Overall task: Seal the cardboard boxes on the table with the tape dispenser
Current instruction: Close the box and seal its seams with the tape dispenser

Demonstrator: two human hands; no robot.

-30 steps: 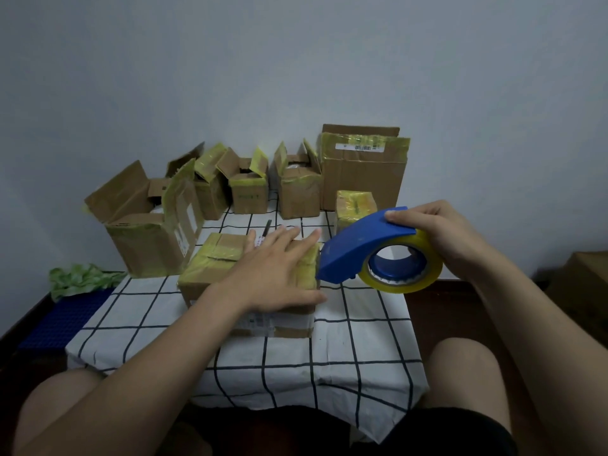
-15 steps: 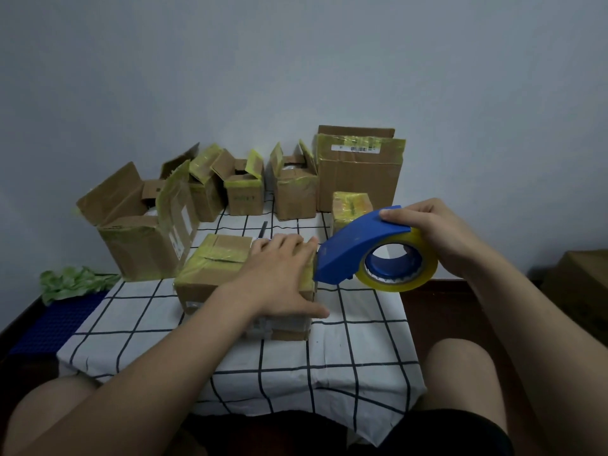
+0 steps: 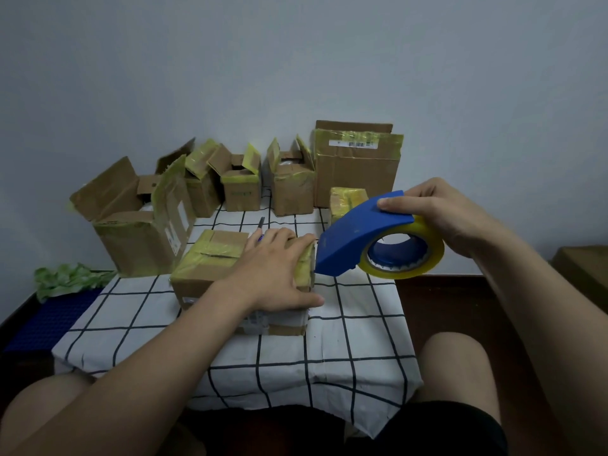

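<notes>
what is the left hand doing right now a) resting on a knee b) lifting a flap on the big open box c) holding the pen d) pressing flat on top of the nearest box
d: the left hand lies with straight fingers on top of the nearest cardboard box, while the right hand grips the blue tape dispenser beside the box's right edge.

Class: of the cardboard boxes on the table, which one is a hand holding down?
The low closed box nearest the person. The left hand lies flat on its top; the boxes behind stand untouched, several with flaps up.
</notes>
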